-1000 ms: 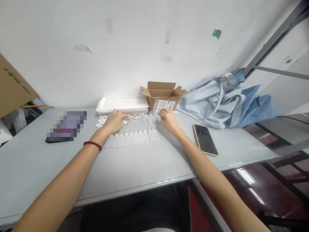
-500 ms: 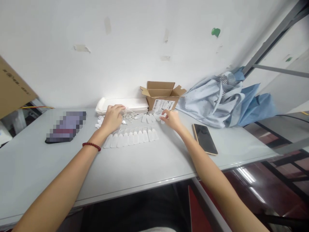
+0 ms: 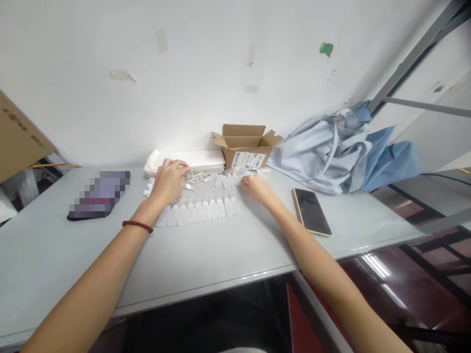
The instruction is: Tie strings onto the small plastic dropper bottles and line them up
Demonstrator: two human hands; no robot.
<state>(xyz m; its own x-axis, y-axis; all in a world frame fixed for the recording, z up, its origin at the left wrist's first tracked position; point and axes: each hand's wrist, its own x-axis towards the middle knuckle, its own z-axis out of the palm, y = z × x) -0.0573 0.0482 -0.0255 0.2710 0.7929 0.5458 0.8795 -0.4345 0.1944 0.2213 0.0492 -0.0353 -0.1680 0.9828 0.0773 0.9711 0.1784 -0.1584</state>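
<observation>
My left hand [image 3: 170,180] rests over the left end of the small white things, fingers bent and fingertips close to a tangle of white cord [image 3: 197,177]. What those fingers hold, if anything, is hidden. My right hand [image 3: 256,188] is slightly blurred, with its fingers pinched together at the right end of a short group of translucent white tags [image 3: 225,181]; I cannot make out what is in the pinch. Nearer to me lies a neat row of similar white tags [image 3: 198,212], side by side, with thin cords at their upper ends.
Behind my hands stand a white flat package [image 3: 200,158] and an open cardboard box [image 3: 245,153]. A phone [image 3: 312,211] lies to the right, before crumpled blue cloth [image 3: 324,152]. At the left is a pixelated dark device [image 3: 99,195]; the table's front edge [image 3: 221,283] runs below.
My right hand has moved slightly left and towards me, and its fingers have come together. My left hand stays almost in place. The view has shifted slightly.
</observation>
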